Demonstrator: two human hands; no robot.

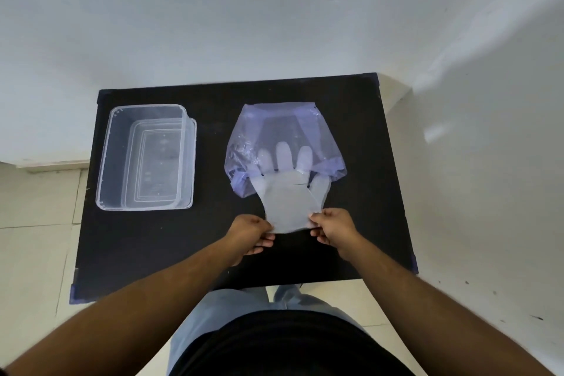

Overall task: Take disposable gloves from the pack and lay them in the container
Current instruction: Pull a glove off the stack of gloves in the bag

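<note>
A bluish see-through pack lies on the right half of the black table. A clear disposable glove sticks halfway out of its near opening, fingers still inside the pack. My left hand pinches the glove's cuff at its left corner. My right hand pinches the cuff at its right corner. An empty clear plastic container stands on the left half of the table, apart from the pack.
The table stands against a white wall, with tiled floor to its left and near side. My legs and dark shirt fill the bottom of the view below the table's near edge.
</note>
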